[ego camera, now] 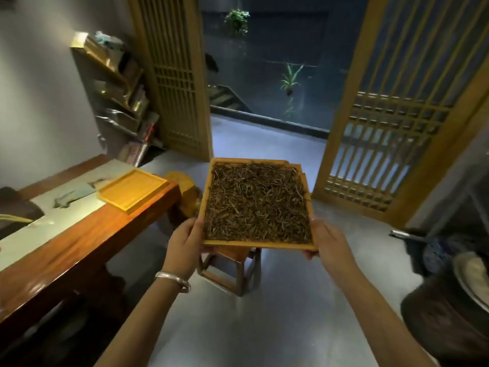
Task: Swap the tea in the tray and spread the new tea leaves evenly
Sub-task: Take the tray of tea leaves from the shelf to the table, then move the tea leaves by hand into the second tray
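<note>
Reddish-brown polished wooden table point(87, 231) fills the left, with a shallow, empty, honey-coloured square bamboo tray point(133, 190) lying near its far corner, beside a pale grey cloth runner point(53, 215). Past the table's end, the person's left hand point(185, 242), a silver bangle point(173, 280) on its wrist, grips the near left corner of a second square bamboo tray point(260, 245), thumb against the rim and fingers curled beneath. This tray is held in the air, roughly level, well apart from the table, and is covered edge to edge with a layer of dark brown wiry dried tea leaves point(256, 201). At its far right corner the edges of further trays seem to show, so it may be a stack; that cannot be told for certain. Beneath it stands a small wooden stool point(232, 271) on the grey floor. The right hand point(328, 242) clasps the near right corner in the same manner.

Both grips sit at the near edge only, so the far side is unsupported: a dip forward would let leaves slide over the low rim onto the floor. If trays are stacked, a tilt could shift them against each other. Pouring too quickly into the empty tray would likely scatter leaves over the table.
</note>
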Motion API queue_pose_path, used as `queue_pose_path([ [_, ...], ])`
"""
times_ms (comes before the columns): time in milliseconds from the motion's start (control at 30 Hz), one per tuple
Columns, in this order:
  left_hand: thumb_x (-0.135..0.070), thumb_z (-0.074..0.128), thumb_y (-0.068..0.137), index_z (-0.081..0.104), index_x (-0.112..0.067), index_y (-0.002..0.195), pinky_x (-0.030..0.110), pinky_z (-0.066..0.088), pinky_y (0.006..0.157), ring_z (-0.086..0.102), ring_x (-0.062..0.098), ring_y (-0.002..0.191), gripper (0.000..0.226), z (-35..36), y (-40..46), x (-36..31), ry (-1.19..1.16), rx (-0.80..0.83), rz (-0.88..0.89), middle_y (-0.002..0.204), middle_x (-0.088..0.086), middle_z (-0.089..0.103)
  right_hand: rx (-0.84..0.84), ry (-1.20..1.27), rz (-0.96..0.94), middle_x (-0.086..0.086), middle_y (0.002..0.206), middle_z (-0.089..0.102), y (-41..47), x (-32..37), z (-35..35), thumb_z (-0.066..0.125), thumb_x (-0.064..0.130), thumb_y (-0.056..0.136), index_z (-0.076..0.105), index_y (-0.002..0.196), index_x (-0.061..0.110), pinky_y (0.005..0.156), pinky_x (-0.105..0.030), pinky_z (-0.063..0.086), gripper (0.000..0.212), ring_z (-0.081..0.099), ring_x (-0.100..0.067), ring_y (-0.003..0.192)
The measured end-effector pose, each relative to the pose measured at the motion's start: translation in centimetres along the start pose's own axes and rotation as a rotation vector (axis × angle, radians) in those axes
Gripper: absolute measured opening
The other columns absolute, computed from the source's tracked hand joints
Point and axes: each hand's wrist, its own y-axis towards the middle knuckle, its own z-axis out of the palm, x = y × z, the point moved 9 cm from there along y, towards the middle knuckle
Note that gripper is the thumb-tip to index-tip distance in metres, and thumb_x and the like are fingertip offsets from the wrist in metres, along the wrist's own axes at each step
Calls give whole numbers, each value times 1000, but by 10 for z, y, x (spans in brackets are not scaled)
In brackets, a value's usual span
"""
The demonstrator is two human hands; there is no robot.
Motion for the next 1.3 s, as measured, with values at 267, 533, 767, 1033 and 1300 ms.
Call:
queue_pose_path([
  [267,-29,40,99,62,-11,88,25,56,56,67,18,71,31,-154,12,37,15,-328,-76,84,12,67,314,-12,37,6,50,64,64,4,189,43,36,99,72,62,33,45,-21,49,47,60,-5,45],
  [533,-26,39,100,65,-6,85,43,55,72,61,31,82,36,-275,49,80,126,-625,-131,85,14,65,581,-41,41,5,61,72,125,0,365,46,34,98,72,70,14,41,-9,43,43,63,-1,49],
  [767,-25,36,101,63,-14,93,8,46,55,62,-5,74,30,-348,129,110,141,-748,-171,89,0,65,823,-148,-128,-21,78,69,211,11,521,39,32,101,66,84,-5,60,-24,43,49,61,-22,67],
  [1033,-21,38,100,56,-9,104,12,49,45,64,-3,59,22,-404,214,151,41,-737,-259,81,-2,66,966,-217,-105,-2,57,66,278,-9,632,34,38,101,66,78,10,46,-25,53,48,61,-9,51],
  [1300,-16,44,97,61,-21,94,27,47,73,66,9,79,17,-444,281,219,-38,-548,-424,90,-4,71,968,-321,-99,0,73,63,329,-42,687,36,31,103,64,86,12,54,-14,49,38,60,0,59],
])
